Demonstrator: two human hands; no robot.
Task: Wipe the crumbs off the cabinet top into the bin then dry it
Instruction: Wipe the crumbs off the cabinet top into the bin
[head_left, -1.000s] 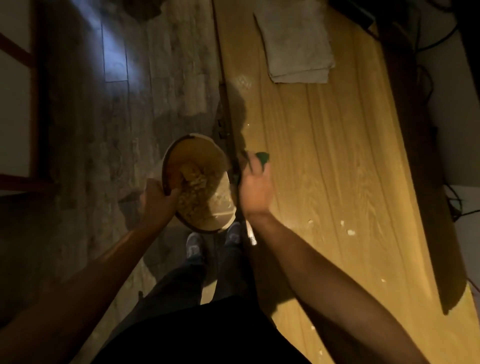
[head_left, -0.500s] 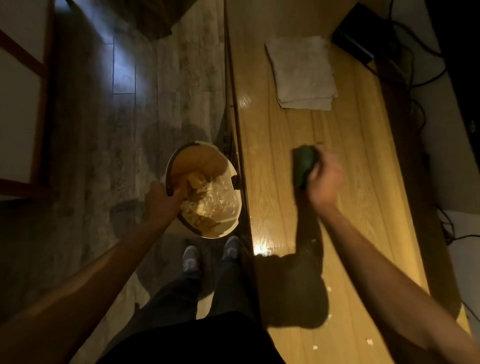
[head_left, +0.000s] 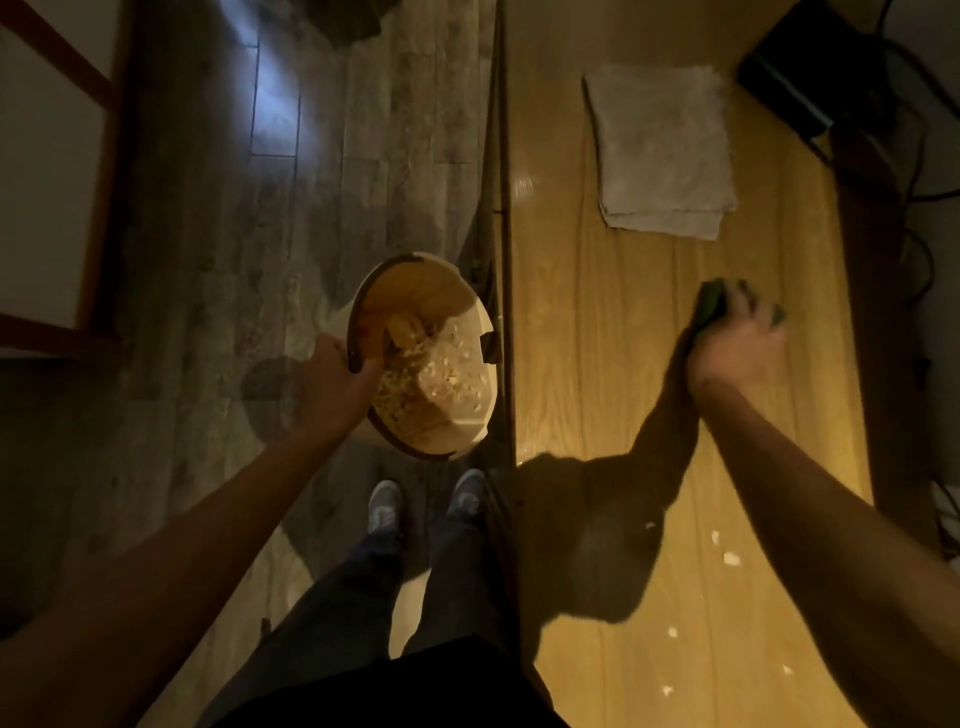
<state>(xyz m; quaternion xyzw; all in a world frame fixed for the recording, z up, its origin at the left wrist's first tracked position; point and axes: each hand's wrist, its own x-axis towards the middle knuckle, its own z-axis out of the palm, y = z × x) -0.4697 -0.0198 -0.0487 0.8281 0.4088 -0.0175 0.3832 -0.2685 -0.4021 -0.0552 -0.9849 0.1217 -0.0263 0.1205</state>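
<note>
Gripping the bin (head_left: 415, 312) rim, the left hand (head_left: 332, 384) steadies it while the right hand (head_left: 737, 348) clutches a green sponge (head_left: 710, 306) on the cabinet top (head_left: 623, 364).

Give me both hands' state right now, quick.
Left hand: gripping the rim of the bin.
Right hand: gripping the green sponge on the cabinet top.

the wooden cabinet top (head_left: 613, 332) is running up the right half of the view, glowing yellow under the light. a folded grey towel (head_left: 662, 153) is lying flat on it toward one o'clock. pale crumbs (head_left: 730, 558) are sitting scattered on the wood at about four o'clock. a dark box (head_left: 784, 88) is resting at its far corner near two o'clock. a green sponge (head_left: 710, 306) is pressing on the wood at three o'clock.
</note>
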